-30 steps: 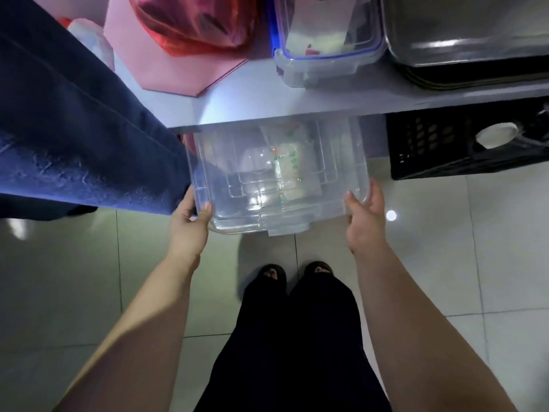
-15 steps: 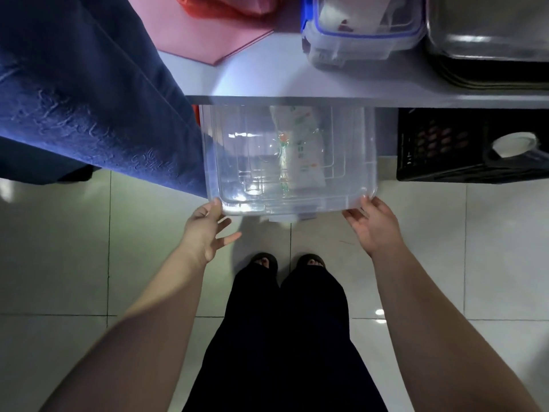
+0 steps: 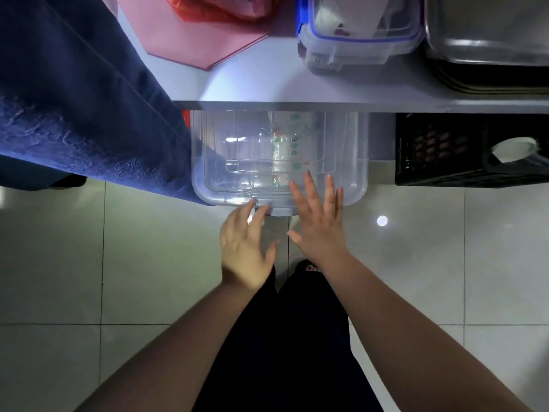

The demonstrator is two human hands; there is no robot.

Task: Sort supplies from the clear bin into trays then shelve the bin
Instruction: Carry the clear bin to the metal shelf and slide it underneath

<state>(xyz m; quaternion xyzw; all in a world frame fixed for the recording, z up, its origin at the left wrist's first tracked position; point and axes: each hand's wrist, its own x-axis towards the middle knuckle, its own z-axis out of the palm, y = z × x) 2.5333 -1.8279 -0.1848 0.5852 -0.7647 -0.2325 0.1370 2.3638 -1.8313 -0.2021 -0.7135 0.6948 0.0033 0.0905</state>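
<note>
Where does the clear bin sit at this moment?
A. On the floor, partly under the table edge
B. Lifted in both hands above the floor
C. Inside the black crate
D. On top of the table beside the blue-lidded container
A: the clear bin rests on the tiled floor with its far part under the table edge, and the left hand and right hand are open at its near rim, gripping nothing.

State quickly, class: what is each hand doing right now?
Left hand: open, holding nothing, fingertips at the clear bin's front edge.
Right hand: open, holding nothing, fingers spread over the bin's lid.
</note>
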